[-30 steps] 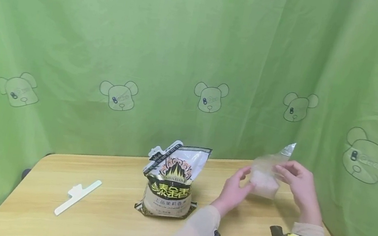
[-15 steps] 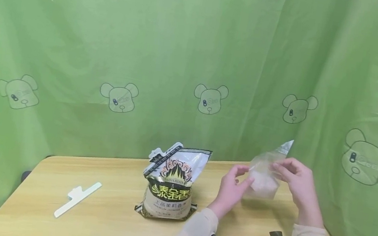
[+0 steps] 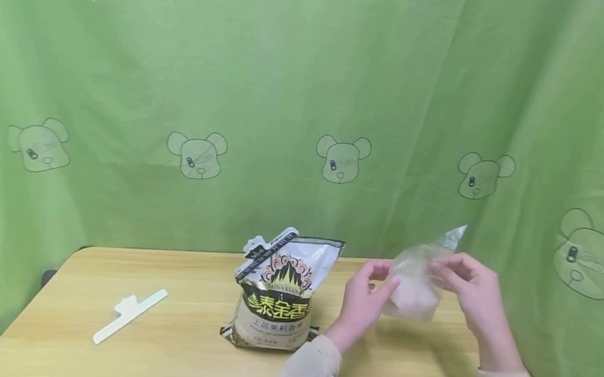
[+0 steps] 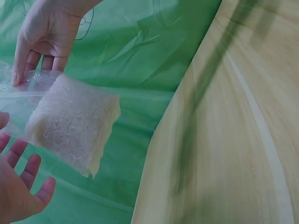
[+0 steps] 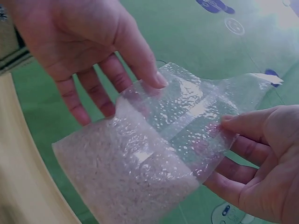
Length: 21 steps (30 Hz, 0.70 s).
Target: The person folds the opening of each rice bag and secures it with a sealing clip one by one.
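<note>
A clear plastic bag of rice is held up off the table between both hands, its rice settled in the lower part and its thin top twisted to a point. My left hand pinches the left edge of the bag between thumb and fingers. On the opposite edge, my right hand pinches the plastic above the rice. In the right wrist view, wrinkled film stretches between the two thumbs, with the grains visible below. The left wrist view shows the rice block away from the tabletop.
A printed jasmine rice bag stands mid-table, its folded top corner gripped by a white and black clip. Another white clip lies at the left of the wooden table. A green curtain encloses the back and right.
Both hands have shifted slightly left with the clear bag of rice, and the bag has lifted and tilted a little. The printed bag and loose clip stay in place.
</note>
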Tool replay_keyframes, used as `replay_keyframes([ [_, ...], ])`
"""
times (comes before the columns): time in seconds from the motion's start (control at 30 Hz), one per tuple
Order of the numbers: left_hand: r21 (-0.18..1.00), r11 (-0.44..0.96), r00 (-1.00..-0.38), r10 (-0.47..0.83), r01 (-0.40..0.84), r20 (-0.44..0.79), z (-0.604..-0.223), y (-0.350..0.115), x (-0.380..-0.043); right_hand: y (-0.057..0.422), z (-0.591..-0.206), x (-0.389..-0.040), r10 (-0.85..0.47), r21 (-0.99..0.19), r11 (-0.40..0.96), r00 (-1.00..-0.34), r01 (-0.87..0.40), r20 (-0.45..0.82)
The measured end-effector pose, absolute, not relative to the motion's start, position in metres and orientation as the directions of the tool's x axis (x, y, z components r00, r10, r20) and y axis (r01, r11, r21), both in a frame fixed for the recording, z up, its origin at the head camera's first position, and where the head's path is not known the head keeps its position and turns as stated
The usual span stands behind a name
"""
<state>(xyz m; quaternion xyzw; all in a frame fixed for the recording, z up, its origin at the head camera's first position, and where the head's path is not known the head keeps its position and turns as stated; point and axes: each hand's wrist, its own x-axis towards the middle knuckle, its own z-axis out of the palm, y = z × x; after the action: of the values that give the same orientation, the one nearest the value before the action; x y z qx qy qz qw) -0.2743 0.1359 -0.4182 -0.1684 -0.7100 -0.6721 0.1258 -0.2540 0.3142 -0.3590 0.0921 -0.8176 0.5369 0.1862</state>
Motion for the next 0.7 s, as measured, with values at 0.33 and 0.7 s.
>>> replay_keyframes([
  [0.33,0.911,0.074,-0.914,0.058,0.405,0.401,-0.418,0.119,-0.259,0.306,-0.363,-0.240,-0.030,-0.827,0.438,-0.925,-0.353,0.379],
  [0.7,0.948,0.052,-0.948,0.071,0.314,0.310,-0.426,0.101,-0.247,0.298,-0.375,-0.238,-0.127,-0.841,0.389,-0.926,-0.375,0.355],
])
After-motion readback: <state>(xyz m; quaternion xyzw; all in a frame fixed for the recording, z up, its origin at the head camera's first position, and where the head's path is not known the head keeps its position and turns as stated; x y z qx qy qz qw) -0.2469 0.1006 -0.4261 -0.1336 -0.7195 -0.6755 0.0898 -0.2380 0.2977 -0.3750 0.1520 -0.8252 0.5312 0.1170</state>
